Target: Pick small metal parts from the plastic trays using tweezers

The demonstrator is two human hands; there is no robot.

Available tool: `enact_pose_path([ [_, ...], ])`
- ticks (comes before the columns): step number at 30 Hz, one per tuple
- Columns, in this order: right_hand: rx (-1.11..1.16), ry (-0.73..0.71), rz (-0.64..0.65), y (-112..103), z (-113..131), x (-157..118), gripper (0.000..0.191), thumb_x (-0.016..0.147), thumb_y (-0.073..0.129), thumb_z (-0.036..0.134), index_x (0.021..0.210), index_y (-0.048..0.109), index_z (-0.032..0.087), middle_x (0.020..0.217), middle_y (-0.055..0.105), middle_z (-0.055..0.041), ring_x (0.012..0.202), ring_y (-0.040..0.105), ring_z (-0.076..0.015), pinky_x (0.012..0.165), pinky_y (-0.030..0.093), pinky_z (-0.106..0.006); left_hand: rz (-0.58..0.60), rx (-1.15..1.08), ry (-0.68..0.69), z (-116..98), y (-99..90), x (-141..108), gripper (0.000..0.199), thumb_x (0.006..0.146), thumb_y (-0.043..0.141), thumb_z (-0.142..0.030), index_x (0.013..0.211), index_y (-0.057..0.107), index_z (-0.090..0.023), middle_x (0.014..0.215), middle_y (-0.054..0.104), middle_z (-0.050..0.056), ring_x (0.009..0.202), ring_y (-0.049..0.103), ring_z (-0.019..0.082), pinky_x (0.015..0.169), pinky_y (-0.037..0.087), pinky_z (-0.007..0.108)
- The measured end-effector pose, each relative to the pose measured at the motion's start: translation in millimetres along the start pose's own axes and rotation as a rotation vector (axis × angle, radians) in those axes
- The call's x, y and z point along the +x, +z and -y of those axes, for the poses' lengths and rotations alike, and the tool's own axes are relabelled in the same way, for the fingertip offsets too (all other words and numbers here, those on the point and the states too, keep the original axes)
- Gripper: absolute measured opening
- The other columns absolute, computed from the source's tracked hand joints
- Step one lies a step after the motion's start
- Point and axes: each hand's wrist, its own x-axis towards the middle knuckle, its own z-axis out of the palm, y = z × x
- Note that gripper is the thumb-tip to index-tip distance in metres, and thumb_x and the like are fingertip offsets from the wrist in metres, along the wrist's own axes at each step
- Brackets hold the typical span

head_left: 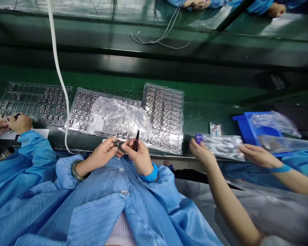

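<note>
A small circuit board (118,144) is pinched in the fingers of my left hand (105,152), close to the table's front edge. My right hand (140,157) grips black tweezers (136,140), tips pointing up, while its thumb and forefinger reach the board's right side. Just beyond both hands, a crumpled clear plastic bag (120,116) lies over a clear tray (79,102) of small boards. To its right is another clear tray (164,119) filled with rows of similar boards.
At left, a co-worker's hands (20,123) work beside a partly filled tray (28,97). On the right, another person's hands (202,152) hold a shiny plastic bag (223,145) near a blue bin (248,128). A white cable (56,65) hangs down at left.
</note>
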Motion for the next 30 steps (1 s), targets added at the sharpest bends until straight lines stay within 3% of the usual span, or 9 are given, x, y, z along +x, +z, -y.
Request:
enact_pose_path([
  [4,0.092,0.062,-0.034,1,1,-2,0.043,0.063,0.073,0.031,0.076,0.034,0.016,0.075,0.054,0.0008,0.047,0.035,-0.0032,0.039,0.023,-0.017,-0.099,0.085,0.033,-1,0.7,0,0.033,0.078,0.059,-0.028,0.103,0.046,-0.011,0.081,0.056,0.004,0.068,0.056,0.01,0.065,0.049,0.022],
  [9,0.12,0.058,-0.088,2,3,-5,0.045,0.062,0.074,0.031,0.076,0.034,0.016,0.075,0.055,0.0012,0.043,0.031,-0.0022,0.037,0.021,-0.017,-0.169,0.194,0.05,3,3.1,0,0.033,0.075,0.062,-0.032,0.099,0.052,-0.011,0.082,0.055,0.004,0.065,0.05,0.009,0.056,0.044,0.019],
  [17,0.103,-0.034,-0.099,5,3,-9,0.04,0.064,0.072,0.029,0.073,0.036,0.015,0.072,0.054,-0.0001,0.055,0.042,-0.006,0.046,0.029,-0.019,-0.253,0.318,0.138,4,10.0,2,0.022,0.074,0.061,-0.031,0.082,0.059,-0.011,0.068,0.057,0.002,0.055,0.046,0.007,0.053,0.038,0.018],
  [24,0.041,-0.108,-0.123,2,1,-14,0.033,0.07,0.069,0.031,0.077,0.041,0.015,0.079,0.055,-0.0016,0.062,0.045,-0.0072,0.053,0.034,-0.02,-0.266,0.18,0.014,1,15.6,0,0.028,0.073,0.06,-0.035,0.079,0.056,-0.009,0.063,0.054,0.002,0.047,0.042,0.006,0.045,0.034,0.018],
  [30,-0.116,-0.204,-0.088,-3,-2,-15,0.027,0.073,0.066,0.031,0.081,0.046,0.015,0.083,0.055,-0.0026,0.073,0.05,-0.01,0.069,0.041,-0.024,-0.257,0.137,-0.001,0,16.5,-2,0.029,0.074,0.061,-0.036,0.081,0.055,-0.009,0.065,0.054,0.002,0.047,0.042,0.005,0.046,0.034,0.018],
])
